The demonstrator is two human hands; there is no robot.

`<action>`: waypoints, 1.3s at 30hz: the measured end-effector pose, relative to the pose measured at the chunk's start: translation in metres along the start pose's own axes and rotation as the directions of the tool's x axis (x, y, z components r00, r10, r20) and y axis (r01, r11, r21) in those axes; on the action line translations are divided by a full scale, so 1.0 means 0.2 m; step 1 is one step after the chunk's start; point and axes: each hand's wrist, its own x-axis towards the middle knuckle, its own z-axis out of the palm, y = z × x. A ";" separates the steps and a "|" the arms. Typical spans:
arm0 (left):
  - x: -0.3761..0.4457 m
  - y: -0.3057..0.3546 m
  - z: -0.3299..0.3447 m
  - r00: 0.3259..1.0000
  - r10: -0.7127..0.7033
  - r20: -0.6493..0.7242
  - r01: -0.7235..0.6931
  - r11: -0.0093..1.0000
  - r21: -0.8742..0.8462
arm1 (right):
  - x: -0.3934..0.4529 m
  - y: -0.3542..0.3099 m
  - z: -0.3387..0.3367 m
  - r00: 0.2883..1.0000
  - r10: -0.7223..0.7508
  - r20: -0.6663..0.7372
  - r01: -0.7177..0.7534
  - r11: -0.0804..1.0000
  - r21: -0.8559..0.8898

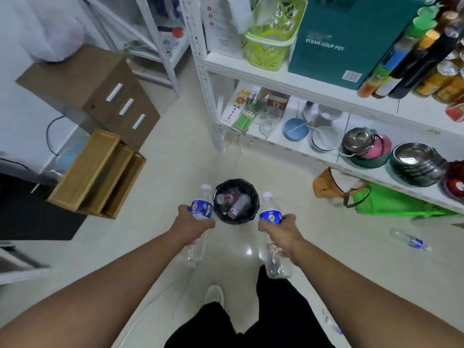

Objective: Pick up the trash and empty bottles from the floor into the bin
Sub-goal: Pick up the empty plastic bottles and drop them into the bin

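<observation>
Holding one clear bottle in each hand, both out over the floor just short of the bin (236,200). Left hand (194,223) has its fingers wrapped round the left bottle (200,204) at mid-body, just below the blue label, cap pointing away towards the bin. Right hand (281,231) grips the right bottle (270,213) the same way, cap forward, base trailing back under the wrist. Both look empty: see-through plastic, no liquid line visible, so I judge them very light and thin-walled, likely to dent under a hard squeeze and to bounce if dropped from height. Smooth sides could be a little slippery; the ribbed waist below the label seems the surest place to hold, and that is roughly where I have them. Bin stands on the floor between the two caps, black liner, several bottles already lying inside, room left near the rim. One more bottle (408,239) lies on its side on the floor to my right, near a green bag (391,200) under the shelf (288,144). Another blurred scrap lower right; cannot tell what it is.
</observation>
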 end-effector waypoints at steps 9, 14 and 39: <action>0.57 0.19 0.28 0.998 -0.011 0.063 0.005 0.996 0.088 | 0.62 -0.12 0.06 0.992 0.113 0.056 -0.113 0.994 -0.004; 1.18 0.20 0.41 0.986 0.144 0.084 -0.162 0.944 0.287 | 1.20 -0.09 0.27 0.987 0.160 0.007 -0.160 0.979 0.130; 1.84 0.12 0.72 0.889 0.347 0.298 -0.457 0.698 0.552 | 1.79 0.47 0.11 0.975 0.169 -0.141 -0.170 0.985 0.005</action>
